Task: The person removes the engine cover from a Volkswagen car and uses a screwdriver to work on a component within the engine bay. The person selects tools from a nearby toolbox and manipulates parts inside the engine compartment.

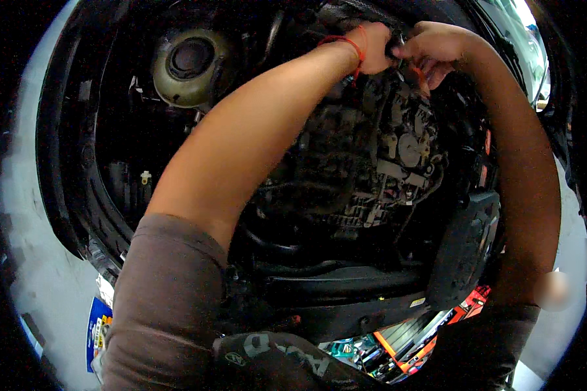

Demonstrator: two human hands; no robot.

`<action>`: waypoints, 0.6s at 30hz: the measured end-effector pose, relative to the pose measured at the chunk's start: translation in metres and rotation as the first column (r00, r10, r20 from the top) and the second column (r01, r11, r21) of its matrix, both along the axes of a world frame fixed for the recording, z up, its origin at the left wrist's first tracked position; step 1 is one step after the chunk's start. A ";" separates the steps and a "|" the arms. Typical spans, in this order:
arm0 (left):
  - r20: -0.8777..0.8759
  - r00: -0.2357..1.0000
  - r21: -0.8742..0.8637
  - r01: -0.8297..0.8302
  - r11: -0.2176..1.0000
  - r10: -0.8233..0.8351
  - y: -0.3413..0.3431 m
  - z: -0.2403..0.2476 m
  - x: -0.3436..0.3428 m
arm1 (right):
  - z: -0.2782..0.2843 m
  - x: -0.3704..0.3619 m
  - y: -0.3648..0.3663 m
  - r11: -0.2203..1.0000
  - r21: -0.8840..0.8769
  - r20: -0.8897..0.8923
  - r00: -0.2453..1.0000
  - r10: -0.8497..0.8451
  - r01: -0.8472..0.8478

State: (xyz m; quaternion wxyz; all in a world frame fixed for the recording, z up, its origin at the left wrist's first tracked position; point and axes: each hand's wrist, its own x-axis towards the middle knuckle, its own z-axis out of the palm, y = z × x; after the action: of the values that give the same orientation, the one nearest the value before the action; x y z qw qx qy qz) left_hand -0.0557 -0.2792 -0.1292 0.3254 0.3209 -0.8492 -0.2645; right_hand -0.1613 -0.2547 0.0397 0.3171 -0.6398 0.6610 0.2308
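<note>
Both of my arms reach over the engine point(346, 143) in an open engine bay, to its far side. My left hand point(374, 49), with a red string round the wrist, is closed around something I cannot make out. Just to its right, my right hand point(437, 52) has its thumb and fingers bent together by a small dark piece point(394, 48) between the two hands. What the right fingers grip is hidden. Below them lie metal brackets and a round grey part point(409, 150) of the engine.
A pale round reservoir with a black cap point(190, 58) stands at the far left. A black box-like cover point(466, 251) sits at the near right, beside the black front crossmember point(332, 290). Tools and an orange-edged tray point(388, 348) show below the front edge.
</note>
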 end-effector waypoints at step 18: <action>-0.050 0.986 -0.031 -0.162 0.986 0.160 0.019 0.009 0.013 | -0.003 0.019 -0.003 0.865 -0.103 -0.377 0.824 0.423 -0.491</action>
State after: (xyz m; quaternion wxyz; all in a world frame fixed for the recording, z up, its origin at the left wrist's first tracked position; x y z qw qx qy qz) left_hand -0.0428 -0.2605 -0.1201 0.3713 0.3765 -0.8170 -0.2302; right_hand -0.1420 -0.2573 0.0364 0.0684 -0.7578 0.5516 0.3417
